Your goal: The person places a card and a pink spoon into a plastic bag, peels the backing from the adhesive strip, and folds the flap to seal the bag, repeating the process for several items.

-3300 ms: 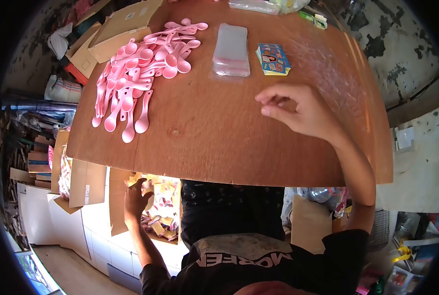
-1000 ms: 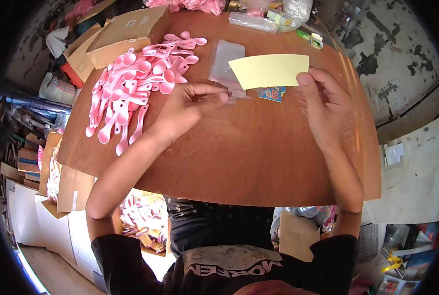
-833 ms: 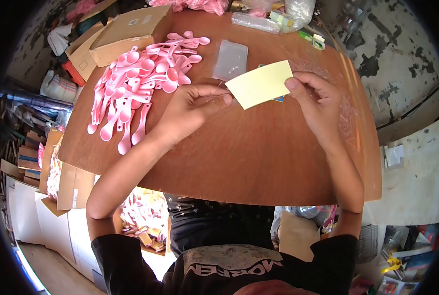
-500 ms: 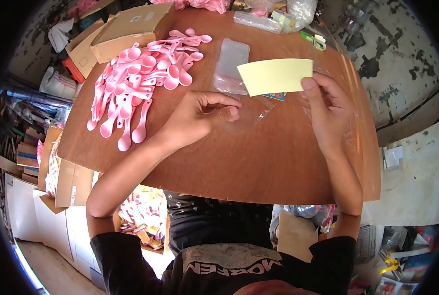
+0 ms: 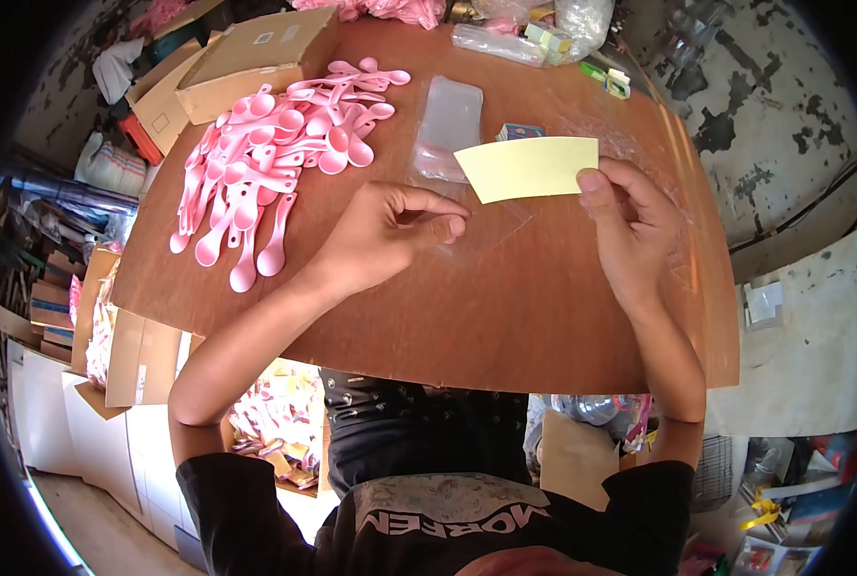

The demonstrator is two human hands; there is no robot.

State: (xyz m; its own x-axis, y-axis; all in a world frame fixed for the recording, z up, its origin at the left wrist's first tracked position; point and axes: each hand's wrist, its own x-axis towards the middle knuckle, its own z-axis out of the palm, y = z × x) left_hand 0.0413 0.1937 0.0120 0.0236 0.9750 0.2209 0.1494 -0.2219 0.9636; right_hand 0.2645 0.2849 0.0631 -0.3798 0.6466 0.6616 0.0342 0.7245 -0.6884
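My right hand (image 5: 630, 216) pinches the right end of a pale yellow curved card (image 5: 529, 169) above the table. My left hand (image 5: 395, 230) is closed, thumb near the fingertips, beside a thin clear plastic bag (image 5: 491, 226) that is hard to make out. Beyond the hands lies a stack of clear plastic bags (image 5: 451, 115). A small blue printed stack (image 5: 522, 132) shows just behind the card. Left of my left hand, a large pile of pink spoons (image 5: 275, 144) lies on the brown table (image 5: 428, 326).
A closed cardboard box (image 5: 256, 62) stands at the back left. Plastic-wrapped packs (image 5: 500, 43) and a green and white item (image 5: 608, 80) lie at the back right. Below the table's front edge is an open box of packed items (image 5: 280, 418).
The yellow card and my right hand have moved slightly down and left. More of the blue stack shows behind the card. My left hand has barely moved.
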